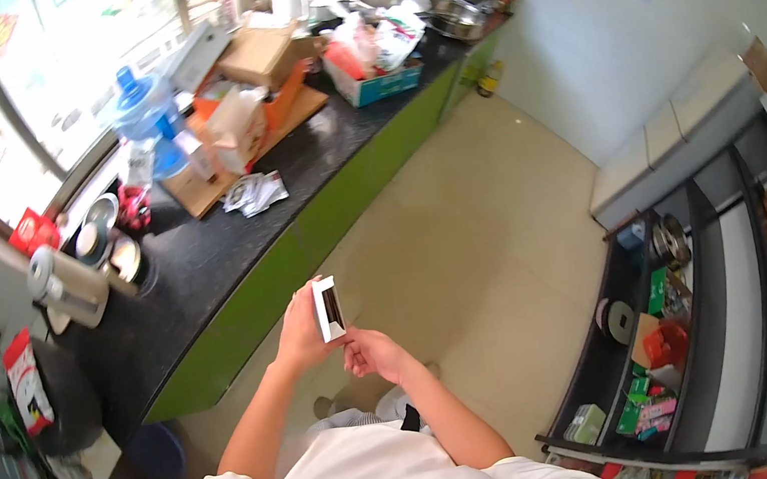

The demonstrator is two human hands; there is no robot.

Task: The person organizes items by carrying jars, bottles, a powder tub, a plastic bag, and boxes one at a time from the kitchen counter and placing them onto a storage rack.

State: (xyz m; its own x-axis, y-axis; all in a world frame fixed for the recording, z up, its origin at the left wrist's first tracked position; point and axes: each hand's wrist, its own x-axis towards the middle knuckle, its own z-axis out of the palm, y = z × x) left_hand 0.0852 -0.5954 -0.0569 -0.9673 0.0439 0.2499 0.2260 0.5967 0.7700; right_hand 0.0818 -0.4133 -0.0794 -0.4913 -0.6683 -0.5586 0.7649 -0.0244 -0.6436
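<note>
My left hand is closed around a small white box, held in front of my body above the floor. One side of the box is open, with a dark inside and a flap folded out at its lower end. Beside that lower end is my right hand, its fingers curled and the fingertips against the box's lower corner. What lies inside the box is too small to make out.
A dark counter with green fronts runs along the window, holding a kettle, a water jug, cardboard boxes and packets. On the right stands a black shelf unit with a red item and several packages.
</note>
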